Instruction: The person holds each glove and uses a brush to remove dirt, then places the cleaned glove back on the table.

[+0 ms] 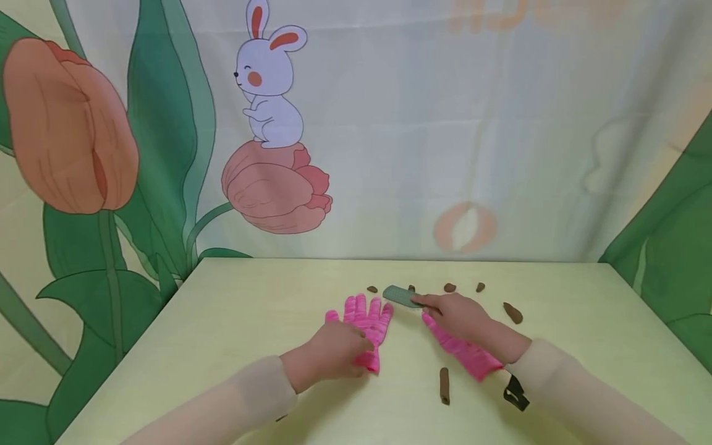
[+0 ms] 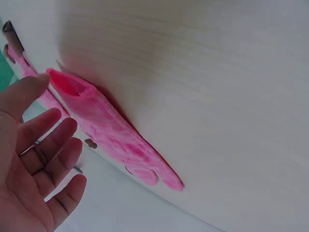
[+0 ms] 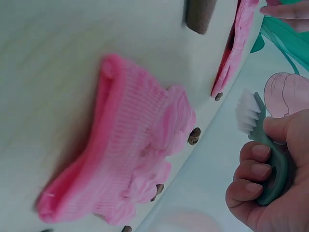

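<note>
My right hand (image 1: 458,316) grips a small green brush (image 3: 277,166) by its handle, fingers curled round it. White bristles (image 3: 248,112) show on the brush in the right wrist view. Below that hand lies a pink knit glove (image 1: 473,358), partly hidden by it in the head view. My left hand (image 1: 334,349) hovers by the cuff of another pink glove (image 1: 364,321), which lies with its fingers spread away from me. In the left wrist view, this hand's fingers (image 2: 50,157) are loosely bent with nothing between them; whether the thumb touches the cuff, I cannot tell.
Several small brown lumps (image 1: 450,287) lie along the table's far side, with a longer brown piece (image 1: 513,313) at the right. A brown stick (image 1: 444,386) lies between the gloves, nearer me. A printed curtain (image 1: 378,123) hangs behind the pale table (image 1: 250,303).
</note>
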`<act>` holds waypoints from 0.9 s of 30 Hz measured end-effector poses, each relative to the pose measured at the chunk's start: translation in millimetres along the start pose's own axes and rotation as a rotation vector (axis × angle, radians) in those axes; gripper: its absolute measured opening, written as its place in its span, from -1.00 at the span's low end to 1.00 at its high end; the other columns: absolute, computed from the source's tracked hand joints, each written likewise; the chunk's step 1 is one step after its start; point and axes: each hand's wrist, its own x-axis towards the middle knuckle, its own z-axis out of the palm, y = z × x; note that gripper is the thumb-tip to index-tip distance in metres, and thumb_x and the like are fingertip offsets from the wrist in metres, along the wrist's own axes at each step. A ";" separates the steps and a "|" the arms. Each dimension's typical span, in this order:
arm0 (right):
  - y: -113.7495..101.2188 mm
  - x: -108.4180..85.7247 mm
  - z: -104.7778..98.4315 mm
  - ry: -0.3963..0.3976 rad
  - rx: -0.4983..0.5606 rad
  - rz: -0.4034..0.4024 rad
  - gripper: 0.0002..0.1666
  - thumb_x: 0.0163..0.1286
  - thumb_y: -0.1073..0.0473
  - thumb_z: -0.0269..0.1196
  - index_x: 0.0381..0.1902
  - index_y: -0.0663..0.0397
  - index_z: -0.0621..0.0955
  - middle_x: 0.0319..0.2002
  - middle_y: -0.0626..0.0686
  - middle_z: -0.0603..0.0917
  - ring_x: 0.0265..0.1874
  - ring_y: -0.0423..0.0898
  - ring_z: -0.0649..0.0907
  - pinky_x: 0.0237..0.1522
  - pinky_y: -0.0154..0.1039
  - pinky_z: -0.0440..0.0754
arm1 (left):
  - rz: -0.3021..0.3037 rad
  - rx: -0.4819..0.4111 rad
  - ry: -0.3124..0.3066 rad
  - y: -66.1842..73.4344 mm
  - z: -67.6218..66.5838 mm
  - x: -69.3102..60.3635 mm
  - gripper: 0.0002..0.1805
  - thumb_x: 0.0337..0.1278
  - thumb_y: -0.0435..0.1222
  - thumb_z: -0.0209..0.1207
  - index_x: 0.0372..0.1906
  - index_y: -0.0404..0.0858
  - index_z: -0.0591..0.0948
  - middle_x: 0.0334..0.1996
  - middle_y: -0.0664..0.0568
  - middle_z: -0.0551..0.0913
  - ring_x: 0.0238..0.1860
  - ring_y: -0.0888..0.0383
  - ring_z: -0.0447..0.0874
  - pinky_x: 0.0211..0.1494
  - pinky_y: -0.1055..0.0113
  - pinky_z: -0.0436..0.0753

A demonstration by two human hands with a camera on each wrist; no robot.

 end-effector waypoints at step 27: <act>31.6 -53.7 -16.8 0.084 0.092 0.095 -0.49 0.56 0.18 0.13 0.42 -0.03 0.52 -0.63 -0.12 0.31 -0.69 -0.24 0.23 -0.60 -0.45 0.24 | 0.007 0.160 -0.163 15.1 -13.1 31.9 -0.80 0.46 -0.19 0.13 -0.01 -0.05 0.73 -0.09 0.06 0.74 -0.22 0.16 0.64 -0.26 0.36 0.59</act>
